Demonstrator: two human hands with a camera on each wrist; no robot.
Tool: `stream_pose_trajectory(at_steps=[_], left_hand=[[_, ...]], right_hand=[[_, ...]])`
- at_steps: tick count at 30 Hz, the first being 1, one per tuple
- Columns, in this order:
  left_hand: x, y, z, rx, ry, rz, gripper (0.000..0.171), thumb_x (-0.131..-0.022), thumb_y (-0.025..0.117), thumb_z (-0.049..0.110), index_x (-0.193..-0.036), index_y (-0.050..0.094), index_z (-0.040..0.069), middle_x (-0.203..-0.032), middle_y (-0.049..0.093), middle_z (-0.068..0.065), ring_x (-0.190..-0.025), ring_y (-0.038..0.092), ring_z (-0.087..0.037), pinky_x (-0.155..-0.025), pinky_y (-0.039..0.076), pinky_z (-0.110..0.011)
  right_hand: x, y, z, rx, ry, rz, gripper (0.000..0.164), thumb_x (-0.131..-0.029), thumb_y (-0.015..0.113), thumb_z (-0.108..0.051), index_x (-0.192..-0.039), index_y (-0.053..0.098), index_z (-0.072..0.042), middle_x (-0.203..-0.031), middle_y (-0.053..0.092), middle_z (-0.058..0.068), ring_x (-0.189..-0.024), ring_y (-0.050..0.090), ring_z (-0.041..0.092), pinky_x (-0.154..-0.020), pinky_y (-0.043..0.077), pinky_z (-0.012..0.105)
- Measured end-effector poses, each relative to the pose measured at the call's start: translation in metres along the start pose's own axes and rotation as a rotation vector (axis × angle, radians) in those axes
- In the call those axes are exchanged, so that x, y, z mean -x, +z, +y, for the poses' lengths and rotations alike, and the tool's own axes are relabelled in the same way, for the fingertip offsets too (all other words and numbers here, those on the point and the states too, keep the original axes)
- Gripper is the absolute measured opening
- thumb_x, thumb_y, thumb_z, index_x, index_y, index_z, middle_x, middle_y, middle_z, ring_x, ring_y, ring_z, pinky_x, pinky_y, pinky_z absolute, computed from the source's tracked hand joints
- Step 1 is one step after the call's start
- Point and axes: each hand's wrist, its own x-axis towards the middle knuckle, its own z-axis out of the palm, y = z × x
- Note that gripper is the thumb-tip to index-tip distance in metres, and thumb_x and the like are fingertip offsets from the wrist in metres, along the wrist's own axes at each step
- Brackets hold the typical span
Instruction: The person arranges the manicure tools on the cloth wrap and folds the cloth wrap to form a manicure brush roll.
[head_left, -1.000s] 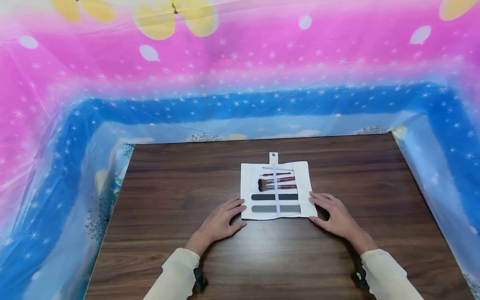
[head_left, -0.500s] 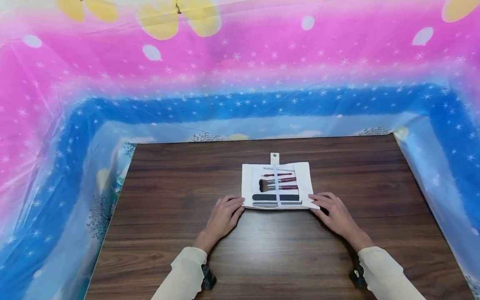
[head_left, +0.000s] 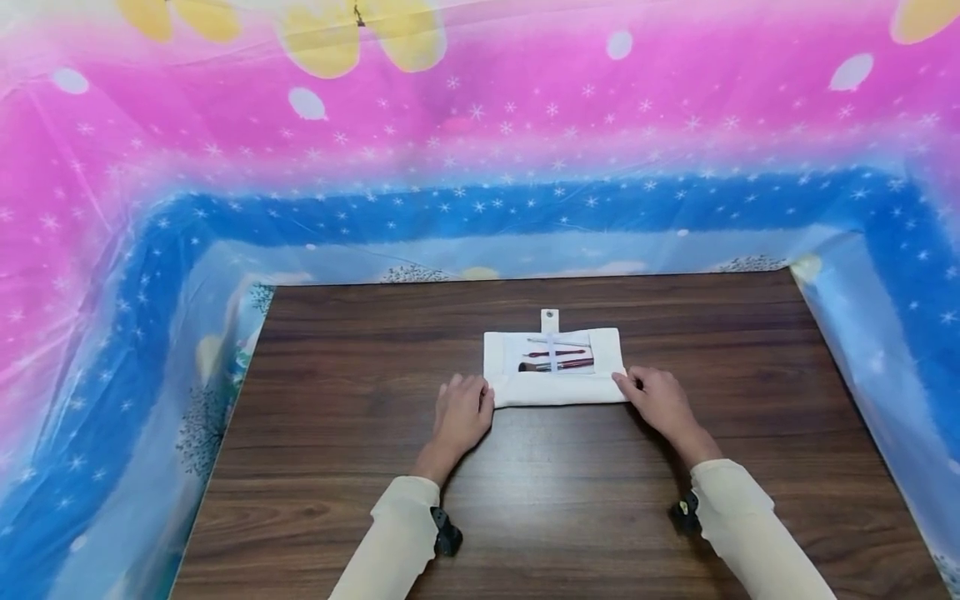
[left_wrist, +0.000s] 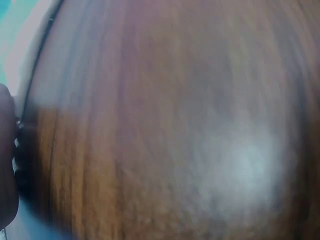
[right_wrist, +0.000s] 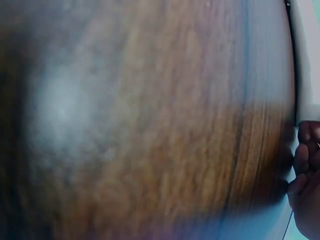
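A white fabric brush roll (head_left: 555, 389) lies on the table, its near side rolled over and its far part flat. In the flat part, a makeup brush (head_left: 570, 365), a thin red-handled tool (head_left: 558, 353) and a slim pale tool (head_left: 558, 342) sit under an elastic band. A snap tab (head_left: 550, 320) sticks out from the far edge. My left hand (head_left: 462, 412) grips the rolled part's left end with curled fingers. At the right end my right hand (head_left: 660, 404) pinches it, thumb on the near side. Any other tools are hidden inside the fold.
The dark wood-grain table (head_left: 360, 358) extends around the roll. A pink and blue patterned cloth (head_left: 480, 150) hangs behind and along both sides of the table. A black wrist camera (head_left: 447, 532) is worn at the left sleeve.
The near edge of the brush roll has been turned away from me, covering the grey and black nail files and one brush. Both hands have moved forward with it, fingers curling in.
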Motion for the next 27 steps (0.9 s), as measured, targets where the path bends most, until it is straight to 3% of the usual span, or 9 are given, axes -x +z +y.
stream_pose_trajectory(at_steps=[3,6,10,12,15,19,22,25,27], left_hand=[[-0.001,0.000,-0.002,0.011,-0.013,0.029,0.014,-0.095,0.062,0.027,-0.094,0.066,0.013,-0.094,0.069,-0.004,-0.090,0.058,-0.026,-0.076,0.042,-0.039],[-0.001,-0.001,-0.004,0.033,0.022,0.067,0.027,-0.092,0.067,0.027,-0.115,0.068,0.013,-0.114,0.070,-0.007,-0.104,0.060,-0.029,-0.082,0.047,-0.044],[-0.001,-0.003,-0.010,0.036,0.167,0.092,0.036,-0.093,0.068,0.023,-0.129,0.069,0.017,-0.135,0.066,-0.006,-0.123,0.059,-0.030,-0.093,0.049,-0.050],[-0.001,-0.003,-0.014,0.037,0.248,0.094,0.031,-0.095,0.068,0.020,-0.126,0.073,0.018,-0.136,0.068,-0.005,-0.128,0.059,-0.030,-0.098,0.050,-0.052],[0.000,-0.005,-0.019,0.059,0.322,0.073,0.027,-0.096,0.067,0.020,-0.121,0.076,0.018,-0.133,0.070,-0.006,-0.131,0.059,-0.031,-0.103,0.048,-0.053],[0.002,-0.010,-0.026,0.065,0.328,-0.044,0.033,-0.099,0.063,0.031,-0.129,0.071,0.020,-0.144,0.063,-0.004,-0.141,0.052,-0.032,-0.110,0.043,-0.056],[0.003,-0.014,-0.030,0.038,0.327,-0.130,0.045,-0.097,0.064,0.044,-0.137,0.066,0.024,-0.153,0.055,-0.002,-0.147,0.044,-0.032,-0.114,0.039,-0.058],[0.003,-0.016,-0.034,-0.001,0.345,-0.160,0.054,-0.093,0.067,0.051,-0.140,0.062,0.026,-0.157,0.050,-0.002,-0.148,0.042,-0.032,-0.114,0.038,-0.058],[0.004,-0.016,-0.035,-0.023,0.362,-0.155,0.055,-0.093,0.067,0.051,-0.141,0.062,0.026,-0.156,0.051,-0.002,-0.147,0.043,-0.031,-0.113,0.039,-0.057]], right_hand=[[-0.002,0.000,0.001,0.026,0.001,0.001,0.046,-0.102,0.059,-0.042,-0.067,0.048,-0.014,-0.060,0.040,-0.002,-0.053,0.036,0.015,-0.053,0.029,0.028],[-0.004,0.000,0.003,0.026,-0.012,0.026,0.034,-0.100,0.063,-0.042,-0.083,0.060,-0.012,-0.075,0.056,0.004,-0.064,0.049,0.019,-0.059,0.039,0.033],[-0.005,0.003,0.008,-0.007,-0.144,0.080,0.027,-0.098,0.069,-0.030,-0.116,0.068,-0.009,-0.114,0.070,0.011,-0.100,0.063,0.027,-0.085,0.052,0.049],[-0.006,0.006,0.012,-0.034,-0.246,0.108,0.026,-0.097,0.070,-0.021,-0.119,0.071,-0.008,-0.123,0.071,0.012,-0.111,0.063,0.028,-0.093,0.052,0.052],[-0.006,0.007,0.018,-0.075,-0.348,0.112,0.022,-0.096,0.069,-0.013,-0.117,0.074,-0.008,-0.121,0.073,0.011,-0.111,0.064,0.027,-0.094,0.053,0.050],[-0.003,0.003,0.026,-0.043,-0.362,0.019,0.032,-0.099,0.067,-0.021,-0.130,0.069,-0.012,-0.133,0.069,0.010,-0.125,0.058,0.031,-0.104,0.044,0.058],[0.002,-0.002,0.031,0.058,-0.364,-0.103,0.054,-0.097,0.068,-0.037,-0.145,0.057,-0.015,-0.150,0.056,0.010,-0.140,0.047,0.035,-0.110,0.034,0.065],[0.006,-0.004,0.034,0.162,-0.384,-0.178,0.072,-0.093,0.069,-0.051,-0.153,0.047,-0.018,-0.161,0.043,0.007,-0.148,0.038,0.035,-0.113,0.030,0.065],[0.006,-0.003,0.036,0.197,-0.398,-0.195,0.075,-0.092,0.067,-0.055,-0.154,0.044,-0.019,-0.165,0.038,0.006,-0.150,0.035,0.035,-0.115,0.029,0.063]])
